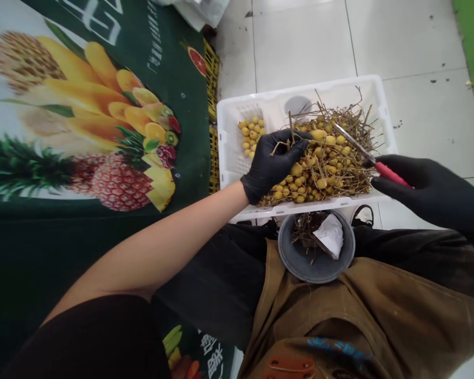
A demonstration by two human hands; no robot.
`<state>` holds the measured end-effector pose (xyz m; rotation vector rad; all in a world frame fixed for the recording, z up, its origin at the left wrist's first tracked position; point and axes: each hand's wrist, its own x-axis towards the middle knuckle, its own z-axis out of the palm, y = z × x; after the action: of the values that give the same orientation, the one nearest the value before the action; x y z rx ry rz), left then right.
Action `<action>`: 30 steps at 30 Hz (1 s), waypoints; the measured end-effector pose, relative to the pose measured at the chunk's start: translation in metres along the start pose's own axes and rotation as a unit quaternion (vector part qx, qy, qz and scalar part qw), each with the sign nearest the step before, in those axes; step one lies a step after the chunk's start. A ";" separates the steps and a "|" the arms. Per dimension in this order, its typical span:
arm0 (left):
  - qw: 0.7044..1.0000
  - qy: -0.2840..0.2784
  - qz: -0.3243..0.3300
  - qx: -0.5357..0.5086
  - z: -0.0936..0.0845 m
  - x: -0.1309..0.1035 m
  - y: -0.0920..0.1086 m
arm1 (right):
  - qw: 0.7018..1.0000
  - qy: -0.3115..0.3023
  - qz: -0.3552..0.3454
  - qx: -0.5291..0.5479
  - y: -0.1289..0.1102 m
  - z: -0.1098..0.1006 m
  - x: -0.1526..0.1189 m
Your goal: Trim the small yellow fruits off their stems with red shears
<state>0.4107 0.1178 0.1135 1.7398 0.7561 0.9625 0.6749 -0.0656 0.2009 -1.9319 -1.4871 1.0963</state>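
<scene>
While a white crate point(231, 145) holds heaped yellow fruit point(331, 140) and dry stems point(360, 126), a grey bucket point(319, 271) just beside it, the gloved right hand point(424, 184) clamped on red-handled shears point(391, 172), the gloved left hand point(270, 163) pinched around 1 thin twig point(291, 126) above the crate.

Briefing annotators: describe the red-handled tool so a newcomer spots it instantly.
Find the white tub before the person, heaped with yellow fruit and twigs. At its right end in the picture, the black-gloved right hand holds the red-handled tool, narrow metal end reaching up-left over the heap. Its bright red handle sets it apart from the brown twigs and yellow fruit.
</scene>
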 end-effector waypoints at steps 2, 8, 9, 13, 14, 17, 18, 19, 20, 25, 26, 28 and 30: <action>0.999 -0.018 0.028 0.036 -0.005 0.001 0.003 | 0.999 0.009 0.000 -0.048 0.007 -0.007 0.003; 0.973 -0.088 0.144 0.158 -0.014 0.003 0.007 | 0.990 -0.035 -0.038 -0.132 0.015 -0.011 0.009; 0.967 -0.096 0.156 0.178 -0.015 0.003 0.006 | 0.989 -0.037 -0.046 -0.135 0.016 -0.010 0.008; 0.946 -0.124 0.188 0.233 -0.018 0.003 0.001 | 0.988 -0.038 -0.047 -0.144 0.016 -0.009 0.007; 0.942 -0.134 0.195 0.239 -0.018 0.003 0.000 | 0.987 -0.038 -0.044 -0.146 0.016 -0.009 0.007; 0.931 -0.163 0.212 0.248 -0.020 0.002 -0.002 | 0.985 -0.038 -0.047 -0.160 0.017 -0.008 0.007; 0.929 -0.170 0.216 0.249 -0.020 0.002 -0.003 | 0.984 -0.036 -0.053 -0.168 0.018 -0.008 0.007; 0.927 -0.176 0.220 0.248 -0.020 0.002 -0.004 | 0.981 -0.031 -0.061 -0.179 0.019 -0.007 0.006; 0.925 -0.179 0.226 0.247 -0.020 0.003 -0.004 | 0.978 -0.025 -0.070 -0.193 0.020 -0.005 0.006; 0.923 -0.183 0.233 0.245 -0.023 0.006 -0.009 | 0.966 -0.016 -0.101 -0.238 0.027 0.006 0.005; 0.924 -0.182 0.229 0.246 -0.024 0.006 -0.010 | 0.967 -0.015 -0.101 -0.233 0.027 0.007 0.005; 0.924 -0.176 0.231 0.248 -0.027 0.007 -0.011 | 0.975 -0.005 -0.081 -0.207 0.027 0.007 0.005; 0.921 -0.171 0.245 0.251 -0.029 0.008 -0.013 | 0.988 -0.012 -0.031 -0.148 0.023 0.005 0.006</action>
<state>0.3885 0.1418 0.1099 2.5497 0.3514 0.7799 0.6849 -0.0673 0.1783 -2.0548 -1.7960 0.9142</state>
